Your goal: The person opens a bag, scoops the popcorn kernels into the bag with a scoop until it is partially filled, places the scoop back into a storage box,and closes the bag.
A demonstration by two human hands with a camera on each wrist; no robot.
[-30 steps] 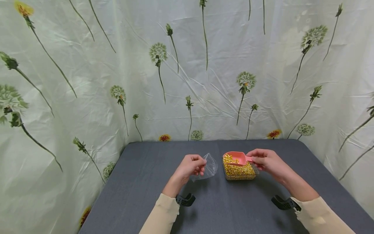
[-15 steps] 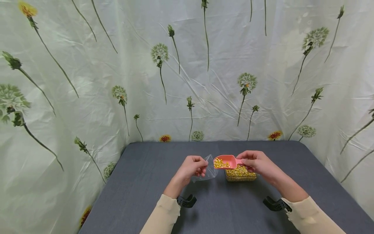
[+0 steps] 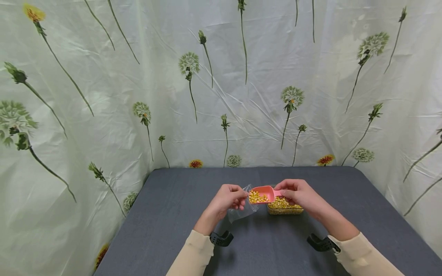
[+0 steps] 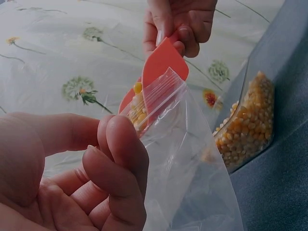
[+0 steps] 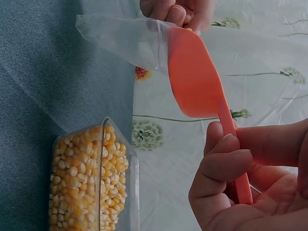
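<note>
Between thumb and finger my left hand (image 3: pixel 229 198) pinches the rim of a clear zip bag (image 4: pixel 192 168), which hangs down over the table. My right hand (image 3: pixel 296 193) grips the handle of a pink scoop (image 5: pixel 195 77). Corn kernels (image 3: pixel 257 197) lie in the scoop's bowl. The scoop's front edge is at the bag's mouth, close to the left fingertips; in the left wrist view part of it shows through the zip strip. Below the right hand stands a clear container (image 3: pixel 285 211) filled with corn kernels, partly hidden by the scoop and hand.
A dark grey cloth covers the table (image 3: pixel 172 214). Behind it hangs a pale curtain (image 3: pixel 248 103) printed with dandelions. Black bands circle both wrists, the left band (image 3: pixel 221 238) and the right band (image 3: pixel 322 243).
The right hand has carried the loaded scoop left, from over the container to the bag's mouth. The left hand has shifted only slightly, still holding the bag.
</note>
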